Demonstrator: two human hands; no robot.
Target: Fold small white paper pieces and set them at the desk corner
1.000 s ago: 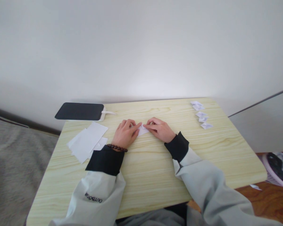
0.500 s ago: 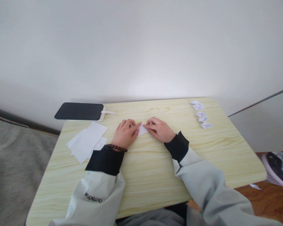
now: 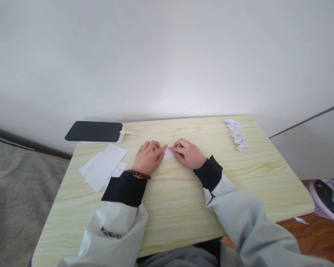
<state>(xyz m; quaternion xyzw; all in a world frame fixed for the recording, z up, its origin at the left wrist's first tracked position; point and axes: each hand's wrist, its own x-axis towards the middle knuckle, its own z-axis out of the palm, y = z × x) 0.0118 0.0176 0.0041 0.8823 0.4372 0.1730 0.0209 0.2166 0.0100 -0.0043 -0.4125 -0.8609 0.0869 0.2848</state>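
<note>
A small folded piece of white paper lies on the table between my hands. My left hand, with a dark bead bracelet at the wrist, grips its left side with thumb and index finger. From the other side my right hand pinches the paper's upper right edge, its other fingers curled. Both index fingertips nearly meet at the top of the paper. Parts of the paper are hidden under the fingers. To the left of my left hand, loose white paper sheets overlap on the wood-patterned table.
Several small folded paper pieces stand in a column at the table's right. A dark phone-like device with a white cable lies at the back left. A white wall borders the back edge. A pink basket stands on the floor at right.
Almost nothing differs. Both hands stay at the same paper, with only a very slight shift of the fingers.
</note>
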